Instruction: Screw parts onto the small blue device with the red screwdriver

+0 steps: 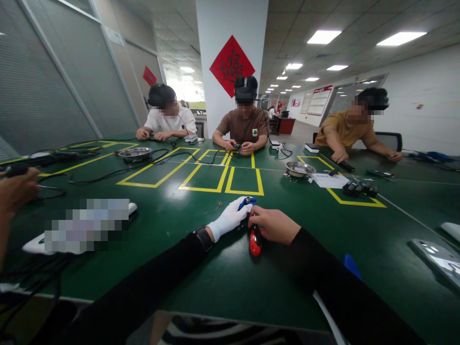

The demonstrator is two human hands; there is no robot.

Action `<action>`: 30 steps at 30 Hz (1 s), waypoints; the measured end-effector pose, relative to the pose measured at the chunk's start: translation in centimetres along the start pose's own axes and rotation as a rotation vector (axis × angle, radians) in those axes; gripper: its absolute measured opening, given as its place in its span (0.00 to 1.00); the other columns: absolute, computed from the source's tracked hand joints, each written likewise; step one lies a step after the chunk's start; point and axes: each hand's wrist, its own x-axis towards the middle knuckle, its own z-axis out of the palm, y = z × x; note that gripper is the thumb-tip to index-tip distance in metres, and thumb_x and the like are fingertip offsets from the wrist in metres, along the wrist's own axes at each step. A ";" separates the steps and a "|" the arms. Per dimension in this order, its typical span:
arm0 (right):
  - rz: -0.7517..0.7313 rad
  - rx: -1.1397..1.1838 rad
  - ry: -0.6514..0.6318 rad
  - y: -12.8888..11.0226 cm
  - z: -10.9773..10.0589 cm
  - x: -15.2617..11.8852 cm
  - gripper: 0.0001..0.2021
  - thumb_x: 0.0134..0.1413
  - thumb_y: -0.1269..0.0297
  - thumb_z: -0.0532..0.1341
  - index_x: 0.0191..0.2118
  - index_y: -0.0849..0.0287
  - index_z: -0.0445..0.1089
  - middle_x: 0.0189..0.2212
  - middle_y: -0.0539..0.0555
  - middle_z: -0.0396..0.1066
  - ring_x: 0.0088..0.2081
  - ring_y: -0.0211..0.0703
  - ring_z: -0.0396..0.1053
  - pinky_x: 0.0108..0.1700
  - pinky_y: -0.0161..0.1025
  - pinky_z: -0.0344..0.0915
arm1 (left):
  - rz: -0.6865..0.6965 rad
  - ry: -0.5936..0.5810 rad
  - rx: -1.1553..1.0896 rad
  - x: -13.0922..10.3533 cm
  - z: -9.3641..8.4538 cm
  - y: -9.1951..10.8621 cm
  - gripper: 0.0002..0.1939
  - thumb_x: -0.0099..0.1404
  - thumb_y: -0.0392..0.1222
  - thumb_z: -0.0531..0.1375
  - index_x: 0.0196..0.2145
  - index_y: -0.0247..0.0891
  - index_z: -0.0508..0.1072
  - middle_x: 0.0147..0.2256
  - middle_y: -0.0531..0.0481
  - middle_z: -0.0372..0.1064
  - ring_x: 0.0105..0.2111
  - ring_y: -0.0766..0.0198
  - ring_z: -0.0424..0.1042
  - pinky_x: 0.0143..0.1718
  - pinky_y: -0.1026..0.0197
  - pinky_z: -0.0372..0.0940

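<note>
My left hand, in a white glove, is closed around a small blue tool with a round metal part on top. Right beside it, my bare right hand has its fingers bent and pressed together at the blue tool. Below those fingers a red and black handle points toward me, its upper end by the fingertips. What my right fingertips pinch is hidden. A few tiny metal pieces lie on the green table left of my gloved hand.
Three people sit across the table. Another person's hand is at the far left. A metal bowl, black blocks and white paper lie at the right; another bowl, cables and a white device at the left.
</note>
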 end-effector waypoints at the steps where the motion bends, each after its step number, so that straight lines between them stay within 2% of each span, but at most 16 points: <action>1: -0.009 -0.004 -0.004 -0.1 0.0 0.1 0.16 0.44 0.77 0.60 0.39 0.52 0.71 0.44 0.51 0.67 0.36 0.39 0.70 0.35 0.35 0.60 | 0.014 -0.032 0.006 0.2 -0.1 0.0 0.18 0.66 0.47 0.52 0.47 0.33 0.68 0.44 0.44 0.71 0.45 0.57 0.69 0.51 0.54 0.63; 5: -0.023 0.015 0.022 0.0 -0.4 0.0 0.14 0.44 0.74 0.61 0.39 0.54 0.70 0.39 0.50 0.70 0.35 0.39 0.69 0.35 0.34 0.59 | 0.037 -0.118 -0.014 0.3 -0.5 0.0 0.17 0.63 0.47 0.55 0.46 0.33 0.68 0.42 0.45 0.71 0.42 0.58 0.70 0.48 0.55 0.64; 8: 0.006 0.057 0.131 0.2 -1.0 -0.3 0.13 0.47 0.71 0.61 0.42 0.55 0.68 0.39 0.52 0.70 0.36 0.40 0.69 0.37 0.35 0.59 | 0.038 -0.115 -0.076 0.1 -0.6 0.2 0.17 0.62 0.46 0.57 0.45 0.33 0.68 0.43 0.44 0.71 0.43 0.57 0.70 0.48 0.55 0.64; 11: 0.097 0.169 0.314 0.3 -1.1 -0.4 0.12 0.51 0.68 0.60 0.44 0.57 0.66 0.37 0.53 0.71 0.34 0.40 0.69 0.36 0.36 0.61 | 0.011 -0.166 -0.127 0.0 -0.7 0.2 0.19 0.59 0.44 0.60 0.46 0.32 0.68 0.43 0.43 0.72 0.42 0.56 0.71 0.47 0.53 0.65; 13: 0.201 0.273 0.480 0.3 -0.8 -0.4 0.13 0.54 0.63 0.59 0.45 0.59 0.63 0.33 0.52 0.71 0.30 0.40 0.68 0.33 0.36 0.62 | -0.018 -0.246 -0.165 0.2 -0.7 0.1 0.27 0.57 0.42 0.62 0.53 0.32 0.64 0.44 0.42 0.71 0.40 0.56 0.72 0.45 0.52 0.67; 15: 0.290 0.417 0.667 0.2 -0.3 -0.3 0.14 0.56 0.60 0.58 0.46 0.59 0.60 0.33 0.53 0.71 0.28 0.39 0.67 0.30 0.35 0.62 | -0.006 -0.272 -0.189 0.3 -0.6 -0.2 0.36 0.55 0.42 0.63 0.60 0.35 0.56 0.49 0.41 0.68 0.44 0.55 0.71 0.48 0.51 0.66; 17: 0.342 0.597 0.832 -0.2 0.2 -0.1 0.14 0.58 0.57 0.56 0.46 0.57 0.58 0.35 0.53 0.71 0.24 0.36 0.66 0.25 0.33 0.61 | 0.044 -0.215 -0.182 0.3 -0.5 -0.4 0.42 0.53 0.41 0.65 0.62 0.38 0.52 0.55 0.41 0.62 0.52 0.53 0.65 0.55 0.50 0.60; 20: 0.381 0.847 0.972 -0.9 0.6 0.2 0.12 0.60 0.55 0.53 0.45 0.54 0.55 0.32 0.49 0.71 0.16 0.31 0.61 0.18 0.31 0.58 | 0.058 -0.119 -0.161 0.1 -0.3 -0.7 0.41 0.54 0.40 0.64 0.63 0.39 0.51 0.59 0.41 0.58 0.57 0.53 0.60 0.59 0.49 0.54; 23: 0.385 1.029 1.001 -1.5 0.5 0.4 0.13 0.59 0.53 0.54 0.43 0.53 0.53 0.27 0.46 0.70 0.14 0.31 0.62 0.17 0.30 0.60 | 0.042 -0.129 -0.154 0.0 -0.3 -0.7 0.34 0.55 0.38 0.61 0.59 0.37 0.57 0.55 0.42 0.63 0.53 0.56 0.65 0.57 0.51 0.58; 26: 0.374 1.204 0.963 -2.0 0.3 0.7 0.15 0.56 0.54 0.58 0.44 0.53 0.54 0.24 0.45 0.69 0.16 0.33 0.66 0.17 0.30 0.62 | 0.057 -0.190 -0.128 -0.1 -0.4 -0.5 0.25 0.55 0.38 0.62 0.51 0.34 0.65 0.46 0.45 0.70 0.45 0.57 0.69 0.51 0.54 0.63; 28: 0.342 1.334 0.912 -2.4 0.2 0.9 0.16 0.55 0.54 0.59 0.45 0.55 0.57 0.26 0.46 0.67 0.21 0.36 0.69 0.17 0.31 0.65 | 0.052 -0.208 -0.124 -0.1 -0.6 -0.4 0.23 0.54 0.38 0.62 0.48 0.34 0.67 0.43 0.46 0.70 0.43 0.58 0.70 0.48 0.55 0.64; 30: 0.293 1.458 0.862 -2.7 0.1 1.0 0.17 0.55 0.55 0.59 0.48 0.54 0.60 0.29 0.47 0.66 0.28 0.39 0.72 0.22 0.34 0.70 | 0.041 -0.216 -0.131 -0.1 -0.6 -0.3 0.24 0.53 0.37 0.62 0.49 0.34 0.66 0.44 0.46 0.70 0.42 0.58 0.70 0.47 0.55 0.65</action>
